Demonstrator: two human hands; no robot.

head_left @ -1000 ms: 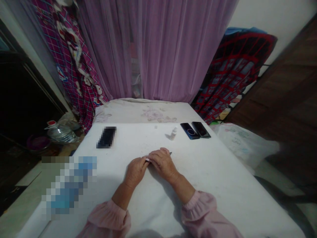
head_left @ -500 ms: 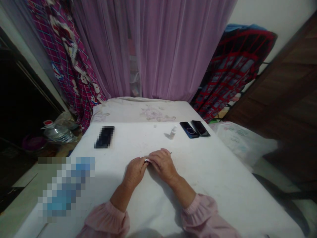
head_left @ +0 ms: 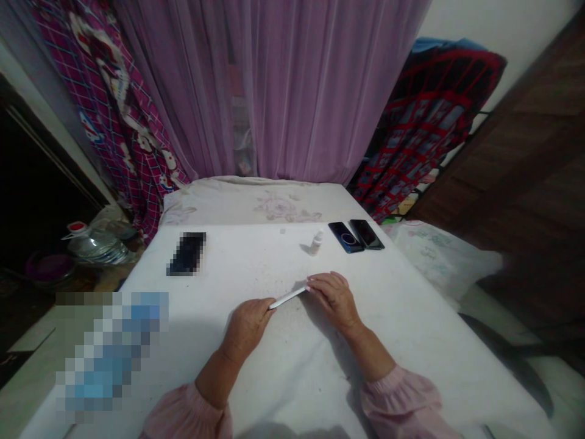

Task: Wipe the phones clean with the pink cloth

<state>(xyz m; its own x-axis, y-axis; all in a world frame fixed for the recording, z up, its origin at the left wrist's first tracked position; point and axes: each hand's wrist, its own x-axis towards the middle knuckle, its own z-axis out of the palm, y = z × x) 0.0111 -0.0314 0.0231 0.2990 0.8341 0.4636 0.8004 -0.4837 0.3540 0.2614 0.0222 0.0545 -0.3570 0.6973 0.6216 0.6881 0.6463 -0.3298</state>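
Observation:
A slim white stick (head_left: 287, 297) is held slantwise over the white table, its right end higher in the picture. My left hand (head_left: 249, 323) is closed on its near left end, thumb and fingers pinched together. The far right end is between the fingertips of my right hand (head_left: 334, 299), which hide that end. Only the middle stretch of the stick shows, so I cannot tell what kind it is. Beyond my right hand, a small white bottle (head_left: 315, 244) stands upright on the table.
Two dark phones (head_left: 346, 237) lie side by side at the table's back right. A pixelated dark thing (head_left: 187, 253) lies at the left, and a pixelated bluish thing (head_left: 112, 360) at the left edge. Beyond the left edge is a large water bottle (head_left: 98, 244).
My right hand has moved right, away from my left hand, which it was touching. The white stick now shows between them. The view has shifted slightly.

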